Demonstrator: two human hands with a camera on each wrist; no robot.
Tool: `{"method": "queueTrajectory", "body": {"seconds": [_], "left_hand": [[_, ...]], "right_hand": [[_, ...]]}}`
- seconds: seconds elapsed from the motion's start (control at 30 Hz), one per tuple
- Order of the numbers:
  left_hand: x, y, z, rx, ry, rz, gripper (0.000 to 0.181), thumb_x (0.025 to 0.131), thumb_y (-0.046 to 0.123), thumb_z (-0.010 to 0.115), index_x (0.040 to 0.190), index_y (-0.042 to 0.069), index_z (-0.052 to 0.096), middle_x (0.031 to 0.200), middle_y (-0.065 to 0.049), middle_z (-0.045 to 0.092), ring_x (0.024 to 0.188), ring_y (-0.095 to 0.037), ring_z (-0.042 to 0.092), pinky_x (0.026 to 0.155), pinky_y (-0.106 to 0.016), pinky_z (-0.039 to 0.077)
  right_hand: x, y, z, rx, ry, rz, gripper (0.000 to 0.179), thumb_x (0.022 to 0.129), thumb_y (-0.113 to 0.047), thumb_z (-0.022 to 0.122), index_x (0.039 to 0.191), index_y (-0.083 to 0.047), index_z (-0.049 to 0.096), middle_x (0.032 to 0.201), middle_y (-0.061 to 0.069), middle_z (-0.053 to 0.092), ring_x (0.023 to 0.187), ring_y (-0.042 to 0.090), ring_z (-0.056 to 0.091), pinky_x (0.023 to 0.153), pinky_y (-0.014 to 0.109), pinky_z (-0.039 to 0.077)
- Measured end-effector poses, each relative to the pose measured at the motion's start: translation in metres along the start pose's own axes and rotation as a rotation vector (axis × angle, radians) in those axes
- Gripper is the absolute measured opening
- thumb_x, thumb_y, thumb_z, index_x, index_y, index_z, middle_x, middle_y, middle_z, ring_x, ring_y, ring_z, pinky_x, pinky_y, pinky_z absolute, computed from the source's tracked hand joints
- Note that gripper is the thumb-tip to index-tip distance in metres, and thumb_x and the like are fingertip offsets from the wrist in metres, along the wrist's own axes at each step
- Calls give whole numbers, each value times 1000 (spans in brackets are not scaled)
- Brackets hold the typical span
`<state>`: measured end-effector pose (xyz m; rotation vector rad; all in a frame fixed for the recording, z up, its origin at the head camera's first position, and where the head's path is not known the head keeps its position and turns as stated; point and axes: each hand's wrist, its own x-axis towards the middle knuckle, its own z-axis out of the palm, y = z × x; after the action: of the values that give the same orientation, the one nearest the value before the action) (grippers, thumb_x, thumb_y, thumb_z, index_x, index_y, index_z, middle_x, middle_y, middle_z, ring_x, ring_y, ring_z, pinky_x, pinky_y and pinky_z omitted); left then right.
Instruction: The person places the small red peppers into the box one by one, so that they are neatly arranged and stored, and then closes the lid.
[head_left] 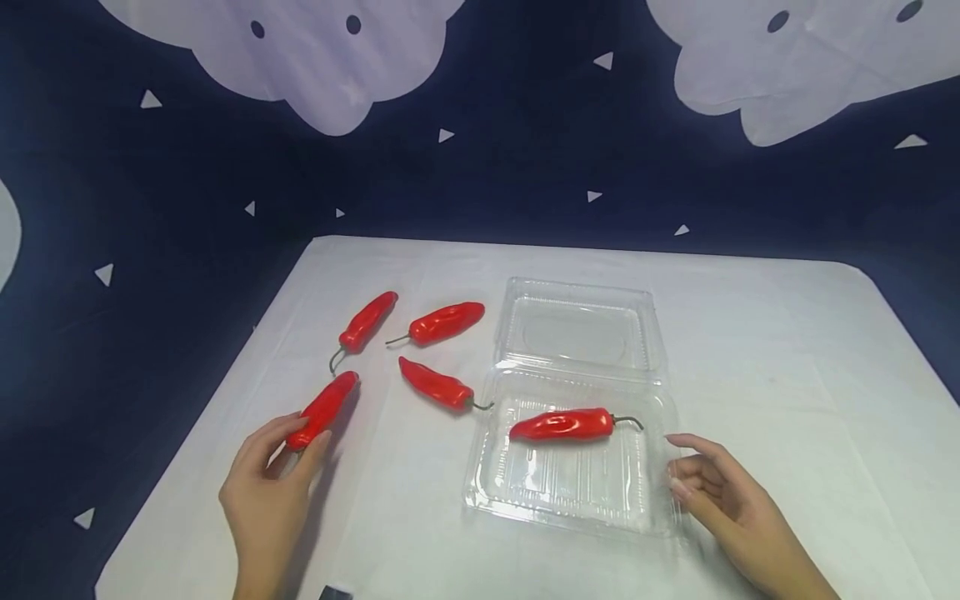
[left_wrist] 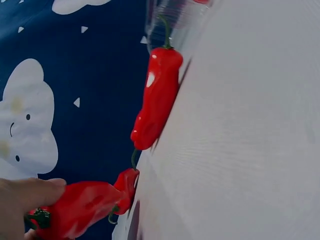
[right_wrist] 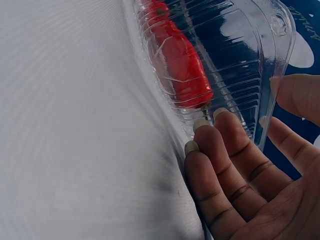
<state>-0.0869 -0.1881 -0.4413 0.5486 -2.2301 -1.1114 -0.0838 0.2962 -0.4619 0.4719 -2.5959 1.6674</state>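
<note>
My left hand (head_left: 268,475) pinches a red chili pepper (head_left: 324,410) near its stem end, thumb on one side and fingers on the other, tip pointing away. Beyond it, three more red peppers lie on the table: one at the far left (head_left: 369,322), one beside it (head_left: 447,322), and one nearer (head_left: 435,383) whose stem reaches the clear plastic container (head_left: 480,500). Inside the container's base lies another pepper (head_left: 562,425), stem to the right. My right hand (head_left: 731,508) holds the container's right edge, thumb at the rim and curled fingertips (right_wrist: 202,132) against the side wall.
The container's hinged lid (head_left: 577,329) lies open, flat behind the base. A white cloth covers the table (head_left: 787,375). A dark blue curtain (head_left: 517,183) with clouds and triangles hangs behind. A small dark object (head_left: 335,593) shows at the front edge.
</note>
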Motion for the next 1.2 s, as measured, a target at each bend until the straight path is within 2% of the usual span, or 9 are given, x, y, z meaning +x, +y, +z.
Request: {"method": "queueTrajectory", "body": {"seconds": [0.07,0.23,0.33,0.5,0.6,0.77,0.87,1.07,1.2], "left_hand": [[2,1,-1,-67,0,-8,44,78,2,89,119,10,76,125,-3,67,116,-14,62,89,-13,50],[6,5,-3,-145,-29,-47,47,78,-3,87,121,9,74,126,-4,67,118,-21,65,86,-13,51],[8,5,-4,-119,-37,-86,45,81,2,86,122,11,74,128,-4,68,121,-26,64,85,-13,51],[10,9,-4,-53,-48,-164,40,87,19,84,125,18,74,131,-1,68,127,-24,60,88,-16,51],[12,16,-4,-59,-55,-174,40,88,24,83,126,19,73,131,-1,68,128,-23,59,91,-19,51],[15,29,-4,-91,-77,-123,39,87,24,83,125,19,74,129,-1,69,124,-20,62,88,-15,51],[16,38,-3,-151,-120,-75,39,86,20,84,124,18,74,127,0,69,121,-18,64,85,-14,52],[11,66,5,-296,-282,33,34,86,10,83,118,13,75,122,1,69,115,-14,66,85,-19,55],[5,83,14,-373,-380,116,31,85,10,84,115,13,76,120,3,70,111,-17,68,86,-25,57]], "right_hand": [[-1,1,0,5,3,3,52,99,4,62,147,-8,46,106,10,66,87,17,68,74,24,58],[-3,1,-1,20,12,14,51,99,3,62,147,-9,46,106,10,66,87,18,69,73,25,58],[-4,0,-1,15,17,10,52,99,3,62,147,-8,46,105,11,66,87,18,68,73,25,58],[-5,0,-1,11,27,10,51,99,3,63,146,-6,46,104,10,67,86,18,69,73,25,58],[-5,1,-2,18,32,19,50,99,2,63,146,-7,47,104,9,68,87,18,70,73,26,59],[-5,0,-3,9,33,14,51,99,1,63,146,-9,47,104,9,68,86,18,70,73,26,58],[-5,-1,-4,-2,31,2,52,99,1,63,147,-10,47,105,8,67,86,18,69,73,25,58],[-3,-1,-4,14,8,-2,52,100,-1,63,148,-13,46,107,7,68,87,18,69,74,26,59],[0,0,-2,31,-8,-9,52,100,-2,64,147,-14,47,108,7,68,88,18,70,75,27,59]]}}
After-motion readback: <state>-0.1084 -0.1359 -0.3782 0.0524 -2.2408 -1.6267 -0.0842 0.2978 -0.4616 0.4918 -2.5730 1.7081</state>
